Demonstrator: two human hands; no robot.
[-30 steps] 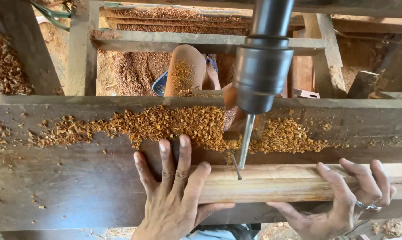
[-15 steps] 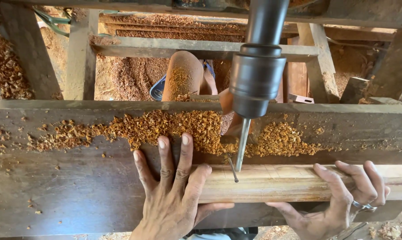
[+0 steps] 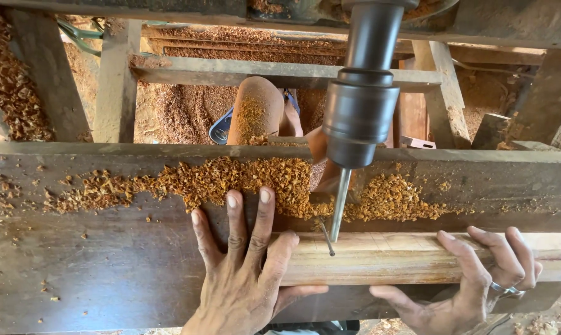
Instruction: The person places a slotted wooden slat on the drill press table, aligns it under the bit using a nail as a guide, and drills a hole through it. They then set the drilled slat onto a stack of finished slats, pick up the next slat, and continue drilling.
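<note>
A pale squared wooden bar (image 3: 411,257) is pinned flat by the spread left hand (image 3: 243,273) and gripped by the right hand (image 3: 479,279) under a steel drill bit (image 3: 339,208); orange wood shavings (image 3: 230,180) are heaped on the dark wooden bench (image 3: 106,260).

Head camera, looking steeply down over a drill press table

A single view, worn on the person's head; it faces almost straight down and slightly forward, close to the work; the drill chuck (image 3: 360,121) hangs from the top edge near the lens; the dark wooden table (image 3: 106,260) fills the lower half; beyond its far edge the view drops to a shavings-strewn floor (image 3: 181,105); no second view overlaps it.
</note>
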